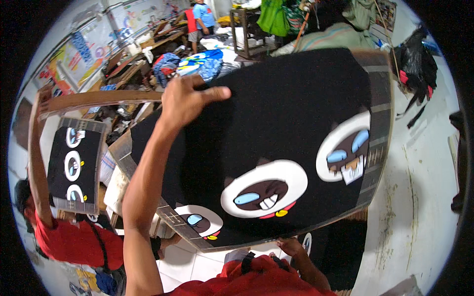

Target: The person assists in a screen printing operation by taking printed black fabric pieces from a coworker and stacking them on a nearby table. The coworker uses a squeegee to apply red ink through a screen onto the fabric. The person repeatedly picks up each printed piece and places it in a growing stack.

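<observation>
A large board (256, 118) covered in black fabric is tilted up in front of me. White-ringed cartoon faces with blue eyes are printed along its near part. My left hand (187, 98) is closed at its far left edge, thumb stretched over the black face; its fingertips are partly hidden. Below, my right hand (294, 246) grips the near edge from underneath. Beside my left hand ends a curved-looking wooden bar (103, 100), whose other end meets a co-worker's raised hand (43, 96).
At left, a co-worker in a red shirt (74, 241) stands close to a smaller printed black board (74, 165). Another dark printed panel (340, 246) lies below my board. Scrap wood and cloth (197, 64) pile up behind. A black bag (417, 61) hangs at right.
</observation>
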A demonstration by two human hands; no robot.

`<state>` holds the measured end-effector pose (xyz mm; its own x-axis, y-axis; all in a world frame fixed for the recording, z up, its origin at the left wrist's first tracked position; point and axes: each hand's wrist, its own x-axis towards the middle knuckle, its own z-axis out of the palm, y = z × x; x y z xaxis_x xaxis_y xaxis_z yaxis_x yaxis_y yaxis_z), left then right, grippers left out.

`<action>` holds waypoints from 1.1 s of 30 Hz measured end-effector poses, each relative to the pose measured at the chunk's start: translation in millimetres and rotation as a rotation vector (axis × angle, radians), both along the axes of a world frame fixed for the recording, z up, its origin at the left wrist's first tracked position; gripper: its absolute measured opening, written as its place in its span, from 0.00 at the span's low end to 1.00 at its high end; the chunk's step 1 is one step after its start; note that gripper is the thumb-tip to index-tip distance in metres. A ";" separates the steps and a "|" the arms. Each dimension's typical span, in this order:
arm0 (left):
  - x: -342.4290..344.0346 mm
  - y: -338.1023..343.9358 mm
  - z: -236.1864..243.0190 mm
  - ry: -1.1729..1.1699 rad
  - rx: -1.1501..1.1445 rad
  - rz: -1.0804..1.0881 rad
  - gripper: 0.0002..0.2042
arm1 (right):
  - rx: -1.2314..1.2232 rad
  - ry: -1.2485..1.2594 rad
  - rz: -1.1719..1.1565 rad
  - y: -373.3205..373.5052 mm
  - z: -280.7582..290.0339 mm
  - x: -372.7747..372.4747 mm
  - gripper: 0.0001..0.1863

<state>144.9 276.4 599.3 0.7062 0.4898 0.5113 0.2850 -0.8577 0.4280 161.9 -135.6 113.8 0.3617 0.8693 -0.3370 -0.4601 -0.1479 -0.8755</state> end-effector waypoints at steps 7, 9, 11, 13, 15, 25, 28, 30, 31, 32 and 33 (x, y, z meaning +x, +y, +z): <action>34.2 -78.0 -22.8 0.019 -0.042 -0.447 0.22 | -0.692 -0.572 0.732 -18.7 117.6 -41.5 0.16; 57.0 -75.7 -39.4 -0.042 0.096 -0.598 0.23 | -0.370 -0.502 0.401 -5.4 211.2 -11.8 0.17; 71.1 -81.1 -63.8 -0.089 0.139 -0.749 0.22 | -0.243 -0.594 -0.064 10.7 305.2 -5.6 0.10; 87.6 -91.7 -89.8 -0.127 0.143 -0.866 0.23 | -0.257 -1.375 -0.381 40.4 366.2 17.1 0.13; 105.0 -99.3 -113.8 -0.128 0.169 -0.971 0.22 | -0.478 -1.631 -0.467 69.6 391.9 50.2 0.23; 155.2 -77.5 -200.7 0.067 0.222 -1.243 0.15 | -0.703 -1.238 0.111 136.8 300.2 145.0 0.09; 173.5 -69.0 -217.9 -0.064 0.119 -1.135 0.17 | -0.688 -1.249 0.078 145.5 254.1 169.0 0.09; 178.1 -56.5 -232.0 0.012 0.068 -0.964 0.20 | -0.775 -1.247 0.076 150.7 225.1 186.1 0.11; 177.6 -50.1 -243.0 -0.028 0.022 -0.864 0.22 | -0.792 -1.206 0.076 150.2 211.0 193.7 0.11; 174.0 -43.0 -257.5 -0.063 -0.026 -0.764 0.24 | -0.808 -1.163 0.078 150.3 196.1 200.7 0.12; 166.7 -33.9 -275.9 0.029 -0.138 -0.700 0.26 | -0.855 -1.132 0.024 151.9 179.9 207.6 0.13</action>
<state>311.6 242.4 323.4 0.8908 -0.0242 0.4538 -0.2998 -0.7819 0.5466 369.5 16.3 293.7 0.7749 0.5581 -0.2967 0.4288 -0.8090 -0.4020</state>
